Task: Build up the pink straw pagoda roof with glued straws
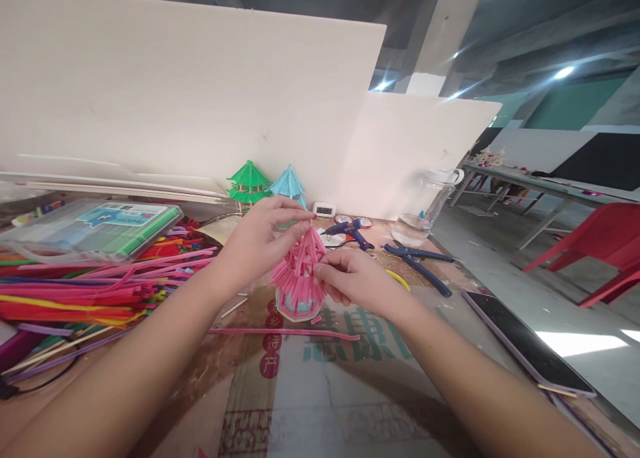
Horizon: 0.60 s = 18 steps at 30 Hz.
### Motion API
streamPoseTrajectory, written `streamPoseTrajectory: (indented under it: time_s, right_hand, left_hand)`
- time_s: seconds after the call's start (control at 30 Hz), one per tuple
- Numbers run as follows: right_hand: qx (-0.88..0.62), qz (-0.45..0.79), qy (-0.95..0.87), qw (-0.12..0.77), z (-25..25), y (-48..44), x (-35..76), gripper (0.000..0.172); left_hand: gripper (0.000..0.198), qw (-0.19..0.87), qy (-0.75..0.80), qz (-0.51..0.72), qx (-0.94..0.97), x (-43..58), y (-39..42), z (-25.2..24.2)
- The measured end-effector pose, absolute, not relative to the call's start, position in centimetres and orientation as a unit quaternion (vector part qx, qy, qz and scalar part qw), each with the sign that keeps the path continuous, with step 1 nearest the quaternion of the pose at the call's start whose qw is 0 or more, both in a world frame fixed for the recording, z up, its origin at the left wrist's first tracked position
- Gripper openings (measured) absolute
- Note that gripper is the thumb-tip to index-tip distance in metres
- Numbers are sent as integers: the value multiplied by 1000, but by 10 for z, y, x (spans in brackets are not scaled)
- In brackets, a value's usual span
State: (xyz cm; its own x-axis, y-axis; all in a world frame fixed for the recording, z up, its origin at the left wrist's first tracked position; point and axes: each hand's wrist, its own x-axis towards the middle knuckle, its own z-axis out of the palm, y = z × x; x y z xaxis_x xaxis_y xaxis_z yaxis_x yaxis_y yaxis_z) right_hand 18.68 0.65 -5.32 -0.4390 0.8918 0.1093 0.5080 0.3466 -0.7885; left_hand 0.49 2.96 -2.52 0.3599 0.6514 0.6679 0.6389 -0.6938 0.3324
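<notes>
A small pink pagoda model (300, 271), with two tiers of roof made from fuzzy pipe cleaners, stands on a pale base in front of me. My left hand (267, 235) reaches over its peak, thumb and forefinger closed at the tip. At the model's right side, my right hand (353, 275) is pinched against the roof strips; its fingertips partly cover that side. Just in front of the base lies a long pink pipe cleaner (300, 333), with a short pink scrap beside the base.
Behind stand a green pavilion model (249, 183) and a blue one (290, 181). A glue gun (353, 230), pliers (420, 261), a water jug (423, 208) and a phone (527, 338) are to the right. Left are piled pipe cleaners (100, 291) and a plastic case (95, 230).
</notes>
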Motion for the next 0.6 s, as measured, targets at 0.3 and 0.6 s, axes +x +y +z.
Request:
streamPoseTrajectory:
  time_s: [0.3,0.6]
  right_hand:
    - [-464,368,-759,271,-53,5,184,31]
    - [-481,229,-801,271,-38,10,219,40]
  left_hand:
    - [30,16,396,404,824,5,28,-24]
    - [49,72,437,413,796,0,28,-23]
